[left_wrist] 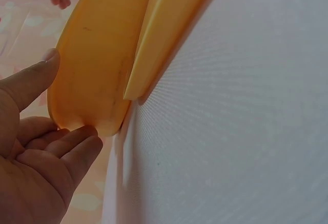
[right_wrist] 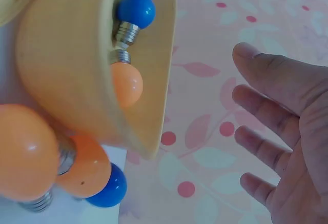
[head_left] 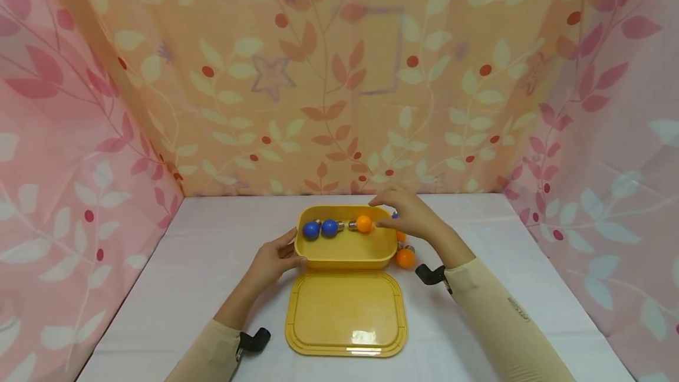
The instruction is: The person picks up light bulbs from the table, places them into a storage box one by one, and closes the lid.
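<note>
A yellow plastic box (head_left: 339, 255) stands on the table, with two blue bulbs, a nearer-left one (head_left: 310, 230) and another (head_left: 329, 228), lying inside beside an orange bulb (head_left: 363, 224). My left hand (head_left: 273, 261) holds the box's left end, thumb on the near side and fingers around the end. Above the box's right end hovers my right hand (head_left: 411, 214), its fingers spread and holding nothing in the right wrist view. Just outside that end lie an orange bulb (right_wrist: 25, 152), a second orange bulb (right_wrist: 84, 167) and a blue bulb (right_wrist: 110, 188), partly hidden by the hand from above.
A yellow lid (head_left: 347, 311) lies flat on the white tabletop (head_left: 212, 240), directly in front of the box. Patterned fabric walls (head_left: 339, 134) enclose the table at the back and on both sides.
</note>
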